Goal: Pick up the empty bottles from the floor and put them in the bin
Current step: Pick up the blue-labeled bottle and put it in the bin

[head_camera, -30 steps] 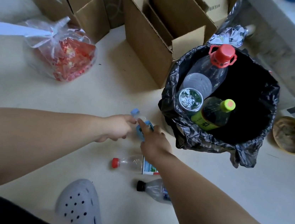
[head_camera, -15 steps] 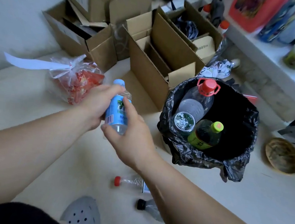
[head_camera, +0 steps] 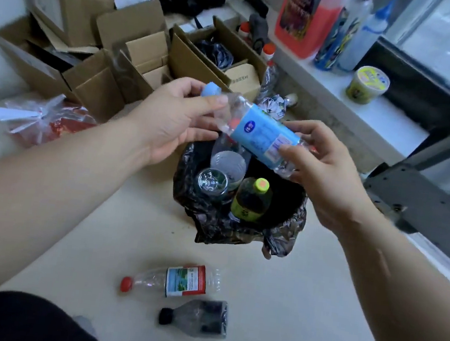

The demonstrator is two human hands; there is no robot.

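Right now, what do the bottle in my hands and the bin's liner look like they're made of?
The blue-labelled bottle looks like thin clear plastic: see-through, with a crinkled base. Its blue cap seems opaque plastic, the label perhaps glossy film. The bin liner looks like thin black plastic film, shiny and wrinkled.

So both hands hold one bottle (head_camera: 262, 135) sideways right above the bin (head_camera: 239, 228), left hand (head_camera: 173, 121) at the cap end, right hand (head_camera: 323, 171) at the base. Three bottles sit inside the bin. Two more bottles (head_camera: 176, 280) (head_camera: 197, 317) lie on the floor (head_camera: 300, 307) in front of it, side by side. Cardboard boxes (head_camera: 117, 72) are behind-left.
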